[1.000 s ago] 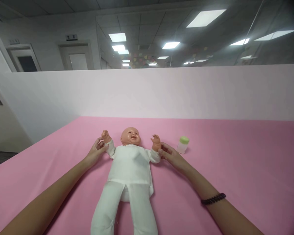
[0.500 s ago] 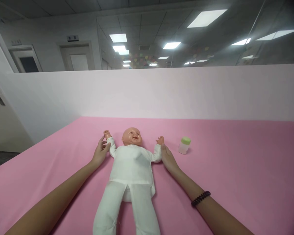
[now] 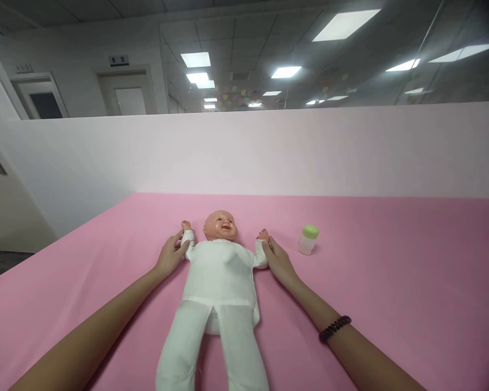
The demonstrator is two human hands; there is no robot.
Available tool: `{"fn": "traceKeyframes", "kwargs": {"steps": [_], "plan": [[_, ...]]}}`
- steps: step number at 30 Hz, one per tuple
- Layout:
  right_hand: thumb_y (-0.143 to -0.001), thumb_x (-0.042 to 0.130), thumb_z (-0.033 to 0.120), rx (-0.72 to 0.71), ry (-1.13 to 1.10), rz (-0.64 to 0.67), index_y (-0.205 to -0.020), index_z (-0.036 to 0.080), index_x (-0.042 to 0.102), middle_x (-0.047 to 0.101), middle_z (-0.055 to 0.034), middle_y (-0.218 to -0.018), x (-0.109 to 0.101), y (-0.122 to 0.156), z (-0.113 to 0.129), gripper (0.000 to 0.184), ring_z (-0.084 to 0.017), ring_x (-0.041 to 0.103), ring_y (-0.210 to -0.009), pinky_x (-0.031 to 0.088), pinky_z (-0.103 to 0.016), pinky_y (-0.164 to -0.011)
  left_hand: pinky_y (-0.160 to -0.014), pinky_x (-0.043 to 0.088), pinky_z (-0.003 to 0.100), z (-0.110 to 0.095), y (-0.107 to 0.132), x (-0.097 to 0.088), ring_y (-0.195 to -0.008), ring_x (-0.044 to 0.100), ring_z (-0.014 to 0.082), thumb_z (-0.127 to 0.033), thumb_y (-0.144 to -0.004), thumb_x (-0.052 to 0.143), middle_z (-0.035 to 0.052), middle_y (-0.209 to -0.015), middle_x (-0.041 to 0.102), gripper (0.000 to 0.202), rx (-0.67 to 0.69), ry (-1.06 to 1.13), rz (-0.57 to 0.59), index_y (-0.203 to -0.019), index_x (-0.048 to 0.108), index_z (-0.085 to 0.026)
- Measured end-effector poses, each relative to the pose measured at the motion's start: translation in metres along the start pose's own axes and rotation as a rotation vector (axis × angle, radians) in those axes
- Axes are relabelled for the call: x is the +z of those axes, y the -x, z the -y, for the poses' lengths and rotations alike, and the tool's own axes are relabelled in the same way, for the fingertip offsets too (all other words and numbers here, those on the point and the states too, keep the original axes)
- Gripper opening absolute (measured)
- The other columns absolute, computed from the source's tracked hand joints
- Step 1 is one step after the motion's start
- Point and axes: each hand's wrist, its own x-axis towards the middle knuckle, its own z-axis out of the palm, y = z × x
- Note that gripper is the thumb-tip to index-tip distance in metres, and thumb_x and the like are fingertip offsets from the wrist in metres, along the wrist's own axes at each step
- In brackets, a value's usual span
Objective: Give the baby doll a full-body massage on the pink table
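Note:
A baby doll (image 3: 222,271) with a white cloth body lies on its back on the pink cloth, its head away from me and its legs toward me. Both its arms are bent upward beside the head. My left hand (image 3: 172,253) is closed around the doll's forearm on the left, thumb in front and fingers behind. On the other side, my right hand (image 3: 277,262) grips the right-side forearm just below the plastic hand. Some of my fingers are hidden behind the doll's sleeves.
A small clear bottle (image 3: 308,240) with a green lid stands right of my right hand. Pink cloth (image 3: 391,282) covers the table. Behind it rises a white partition (image 3: 269,152), with a door (image 3: 8,201) at the far left.
Both of the doll's forearms have moved inward toward its head, with my hands on them. The bottle stays where it was on the cloth.

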Motion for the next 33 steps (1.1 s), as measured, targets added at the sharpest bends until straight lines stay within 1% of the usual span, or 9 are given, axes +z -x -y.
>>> {"fn": "traceKeyframes", "kwargs": {"steps": [3,6,10,16,20,23,27,30,33], "plan": [[-0.096,0.038,0.046,0.056,0.074,0.028,-0.111,0.021,0.07,0.071,-0.007,-0.095,-0.002,-0.004,-0.002,0.043,-0.025,0.065,-0.098,0.046,-0.038,-0.094,-0.09,0.046,0.04,0.0,-0.003,0.0,-0.105,0.057,0.0282,-0.051,-0.094,0.04,0.0079,-0.096,0.068,0.052,0.049,-0.23,0.04,-0.132,0.062,-0.022],[-0.095,0.04,0.044,0.063,0.087,0.03,-0.104,0.023,0.073,0.07,-0.0054,-0.086,-0.004,-0.005,-0.002,0.04,-0.025,0.064,-0.096,0.043,-0.04,-0.097,-0.091,0.044,0.042,0.001,-0.006,0.001,-0.101,0.057,0.029,-0.048,-0.094,0.039,0.0074,-0.093,0.069,0.049,0.063,-0.232,0.087,-0.128,0.065,-0.023],[-0.094,0.042,0.047,0.089,-0.046,0.058,-0.112,0.025,0.072,0.073,-0.0051,-0.097,-0.006,-0.001,0.001,0.041,-0.027,0.065,-0.102,0.044,-0.044,-0.1,-0.092,0.046,0.042,0.004,-0.006,0.004,-0.103,0.062,0.0293,-0.048,-0.091,0.047,0.0088,-0.11,0.07,0.048,0.027,-0.055,0.082,-0.129,0.061,-0.022],[-0.09,0.054,0.05,0.197,-0.467,0.051,-0.127,0.022,0.062,0.063,-0.0077,-0.131,-0.013,0.003,0.008,0.048,-0.027,0.06,-0.121,0.049,-0.043,-0.103,-0.095,0.052,0.041,0.009,-0.004,-0.008,-0.109,0.066,0.0247,-0.049,-0.087,0.062,0.0121,-0.126,0.065,0.066,-0.183,0.351,0.092,-0.143,0.036,-0.024],[-0.089,0.059,0.056,0.218,-0.707,0.129,-0.135,0.024,0.053,0.062,-0.0102,-0.131,-0.026,0.007,0.014,0.057,-0.027,0.067,-0.105,0.057,-0.043,-0.087,-0.102,0.051,0.044,0.01,-0.006,-0.026,-0.11,0.068,0.0244,-0.043,-0.082,0.075,0.0158,-0.126,0.064,0.081,-0.282,0.577,0.097,-0.145,0.03,-0.022],[-0.085,0.066,0.057,0.17,-0.788,0.181,-0.14,0.025,0.049,0.065,-0.01,-0.126,-0.041,0.012,0.02,0.066,-0.024,0.068,-0.095,0.057,-0.04,-0.085,-0.103,0.051,0.045,0.009,-0.008,-0.033,-0.112,0.067,0.0263,-0.04,-0.081,0.077,0.0171,-0.127,0.064,0.069,-0.259,0.684,0.146,-0.136,0.043,-0.018],[-0.073,0.081,0.051,0.052,-0.808,0.351,-0.135,0.025,0.057,0.061,-0.0106,-0.134,-0.061,0.013,0.026,0.072,-0.027,0.061,-0.117,0.052,-0.041,-0.096,-0.099,0.052,0.046,0.005,-0.007,-0.04,-0.111,0.065,0.0299,-0.04,-0.08,0.077,0.0153,-0.12,0.067,0.046,-0.131,0.639,0.325,-0.116,0.063,-0.015],[-0.063,0.088,0.043,0.019,-0.727,0.48,-0.128,0.023,0.063,0.057,-0.012,-0.137,-0.074,0.013,0.026,0.072,-0.031,0.053,-0.127,0.049,-0.043,-0.101,-0.094,0.054,0.045,0.004,-0.004,-0.046,-0.106,0.066,0.0295,-0.032,-0.071,0.084,0.0125,-0.113,0.068,0.054,-0.078,0.588,0.351,-0.119,0.065,-0.02],[-0.06,0.088,0.033,-0.035,-0.559,0.625,-0.114,0.022,0.069,0.061,-0.0099,-0.128,-0.083,0.014,0.025,0.058,-0.03,0.055,-0.122,0.05,-0.041,-0.099,-0.088,0.056,0.043,0.005,-0.002,-0.051,-0.105,0.064,0.0281,-0.024,-0.059,0.088,0.0101,-0.113,0.065,0.055,-0.045,0.531,0.391,-0.111,0.07,-0.024]]}}
